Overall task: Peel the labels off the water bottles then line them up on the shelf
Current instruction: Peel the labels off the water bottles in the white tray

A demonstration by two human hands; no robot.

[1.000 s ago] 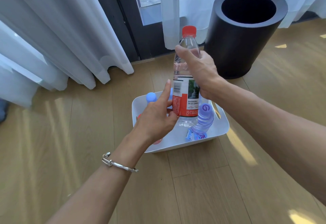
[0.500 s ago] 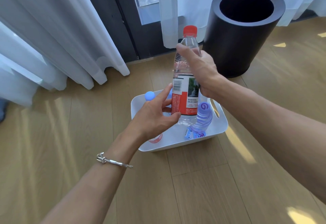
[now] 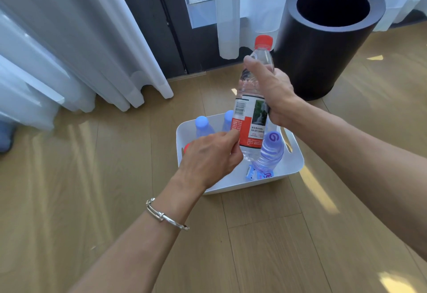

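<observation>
The left hand (image 3: 208,156) has curled its fingers (image 3: 232,136) in against the label (image 3: 250,119) of the red-capped bottle (image 3: 247,84).

The right grip (image 3: 276,93) held a red-capped bottle (image 3: 249,89) upright above the white basket (image 3: 297,164) (other bottles (image 3: 269,151) stood inside), and the left grip (image 3: 208,154) pinched the lower edge of its label (image 3: 245,119).

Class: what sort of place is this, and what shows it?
Probably a room in a home or flat: a wood-plank floor, long white curtains reaching it, and a dark-framed glass door.
</observation>
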